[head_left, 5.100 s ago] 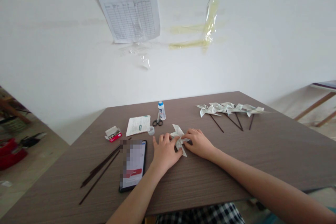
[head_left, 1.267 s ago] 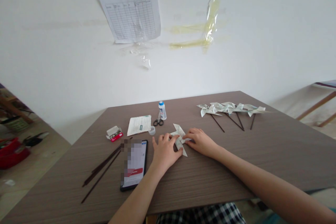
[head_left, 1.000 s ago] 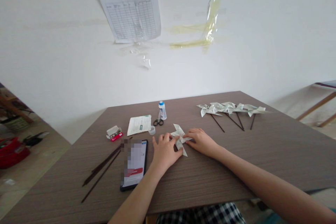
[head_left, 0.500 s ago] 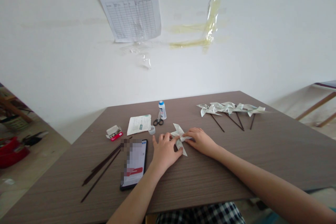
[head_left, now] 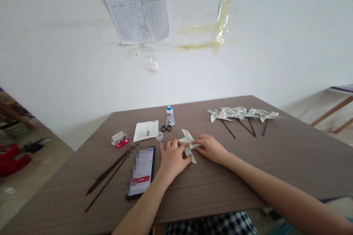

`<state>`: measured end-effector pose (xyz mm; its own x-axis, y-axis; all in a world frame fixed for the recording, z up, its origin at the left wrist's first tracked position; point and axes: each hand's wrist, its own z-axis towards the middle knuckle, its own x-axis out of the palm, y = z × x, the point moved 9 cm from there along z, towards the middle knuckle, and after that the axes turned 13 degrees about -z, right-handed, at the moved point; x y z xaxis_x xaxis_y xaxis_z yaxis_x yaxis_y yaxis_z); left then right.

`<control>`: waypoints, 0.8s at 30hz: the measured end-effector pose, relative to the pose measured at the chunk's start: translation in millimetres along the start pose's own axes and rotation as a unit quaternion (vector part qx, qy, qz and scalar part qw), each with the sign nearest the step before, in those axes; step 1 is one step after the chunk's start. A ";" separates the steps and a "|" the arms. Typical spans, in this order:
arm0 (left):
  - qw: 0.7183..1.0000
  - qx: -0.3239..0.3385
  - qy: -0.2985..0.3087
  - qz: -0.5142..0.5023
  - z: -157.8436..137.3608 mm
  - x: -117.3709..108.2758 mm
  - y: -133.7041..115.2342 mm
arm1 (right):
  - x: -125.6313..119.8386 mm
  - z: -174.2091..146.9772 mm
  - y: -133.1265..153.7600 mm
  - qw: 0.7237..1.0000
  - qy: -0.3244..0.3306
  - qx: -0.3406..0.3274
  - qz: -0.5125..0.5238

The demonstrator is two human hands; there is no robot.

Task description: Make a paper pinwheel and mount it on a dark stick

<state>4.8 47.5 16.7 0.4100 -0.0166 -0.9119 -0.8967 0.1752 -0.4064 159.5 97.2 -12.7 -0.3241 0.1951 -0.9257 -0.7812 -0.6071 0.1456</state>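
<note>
A folded paper pinwheel (head_left: 189, 149) of printed paper lies on the table between my two hands. My left hand (head_left: 173, 158) is on its left side, thumb and index finger closing on the left and lower blades. From the right, my right hand (head_left: 211, 147) pinches the right blade with thumb and index finger. The upper and lower blade tips stick out past my fingers; the left blade is partly covered. Beside my left forearm lies a phone (head_left: 142, 172) with its screen lit.
Several finished pinwheels (head_left: 241, 113) on dark sticks lie at the back right. Loose dark sticks (head_left: 106, 174) lie left of the phone. Behind my hands are scissors (head_left: 166, 127), a white bottle (head_left: 170, 115), a tape roll (head_left: 159, 137), a paper stack (head_left: 146, 131) and a small red-white box (head_left: 120, 139).
</note>
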 end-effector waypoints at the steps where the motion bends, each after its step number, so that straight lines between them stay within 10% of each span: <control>1: 1.000 0.000 0.002 0.001 0.2 -0.1 -0.4 | 0.0 0.0 0.0 1.000 0.000 0.000 0.000; 24: 1.000 -0.013 0.003 0.001 0.7 -0.6 0.8 | -2.9 0.3 2.6 1.000 0.008 0.002 -0.006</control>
<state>3.9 48.4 17.0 0.4075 -0.0221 -0.9129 -0.9015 0.1494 -0.4061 158.3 95.2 -9.6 -0.3063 0.1906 -0.9327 -0.7874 -0.6014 0.1357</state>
